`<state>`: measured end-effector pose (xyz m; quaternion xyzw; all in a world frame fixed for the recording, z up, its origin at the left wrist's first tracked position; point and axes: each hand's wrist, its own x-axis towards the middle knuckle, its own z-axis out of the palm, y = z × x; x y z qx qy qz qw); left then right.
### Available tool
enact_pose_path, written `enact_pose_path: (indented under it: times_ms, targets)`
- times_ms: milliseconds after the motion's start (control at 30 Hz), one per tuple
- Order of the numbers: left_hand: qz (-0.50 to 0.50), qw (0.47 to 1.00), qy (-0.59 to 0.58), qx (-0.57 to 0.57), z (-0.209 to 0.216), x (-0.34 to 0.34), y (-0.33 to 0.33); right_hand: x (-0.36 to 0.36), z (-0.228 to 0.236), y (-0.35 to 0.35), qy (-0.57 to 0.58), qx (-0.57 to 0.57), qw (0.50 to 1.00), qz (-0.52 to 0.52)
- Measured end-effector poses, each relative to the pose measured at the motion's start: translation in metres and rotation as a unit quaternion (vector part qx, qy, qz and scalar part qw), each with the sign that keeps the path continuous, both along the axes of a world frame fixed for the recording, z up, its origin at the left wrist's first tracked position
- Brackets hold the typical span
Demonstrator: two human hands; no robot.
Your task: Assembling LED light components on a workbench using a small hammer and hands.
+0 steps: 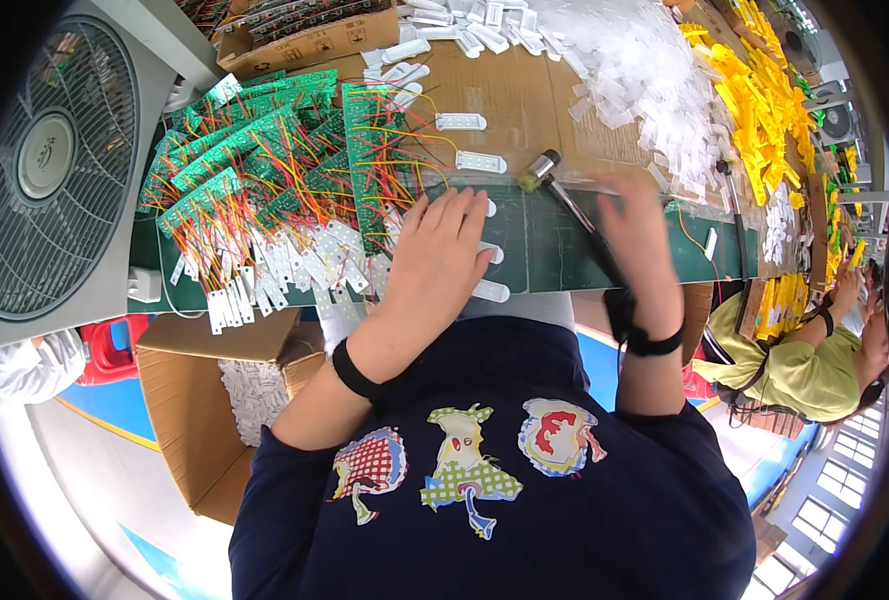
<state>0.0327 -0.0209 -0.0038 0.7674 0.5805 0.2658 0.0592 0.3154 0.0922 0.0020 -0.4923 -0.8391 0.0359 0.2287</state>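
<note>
Small hammer (564, 200) is in the right hand (639, 245): fingers wrapped shut round the dark handle, hand motion-blurred. Its long axis runs diagonally, metal head (542, 165) pointing up-left away from the person, grip end down-right toward the wrist; head sits just above the far edge of the green mat (539, 250), near a white LED strip module (480, 162) on the cardboard sheet (524, 95). Left hand (434, 262) lies flat and spread, palm down, pressing on white modules (491, 291) at the mat's near edge (what's under the palm is hidden), gripping nothing. To do the tap well, I'd judge: keep the left fingers clear of the strike line, hold the piece flat, land the head square with short light blows so the plastic seats and doesn't crack. Further out: green circuit boards with red and yellow wires (284, 165) left, heap of clear plastic parts (644, 70) and yellow parts (754, 100) far right, box fan (49, 160) far left.
</note>
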Motion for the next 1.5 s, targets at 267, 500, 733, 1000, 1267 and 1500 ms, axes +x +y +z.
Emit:
enact_pose_path:
  times_ms: [267,500,733,1000,1267,1500]
  targets:
    - [0.03,0.996,0.085,-0.019,-0.006,0.014,-0.002,0.113,-0.003,0.099,-0.099,-0.153,0.96,-0.212]
    - [0.04,0.993,0.107,-0.008,-0.009,0.021,-0.005,0.058,0.025,0.063,0.022,-0.136,0.973,-0.187]
    - [0.05,0.996,0.079,-0.005,-0.007,0.024,-0.006,-0.083,0.031,-0.017,0.286,-0.208,0.932,0.075]
    - [0.068,0.99,-0.052,0.114,0.02,-0.006,0.005,-0.127,0.019,-0.02,0.066,-0.19,0.969,0.147]
    - [-0.005,0.998,-0.027,0.064,0.022,-0.031,0.042,-0.113,0.018,-0.049,0.106,-0.145,0.961,0.21]
    - [0.025,0.999,-0.033,0.028,0.011,-0.034,0.041,-0.112,0.017,-0.049,0.139,-0.156,0.954,0.217]
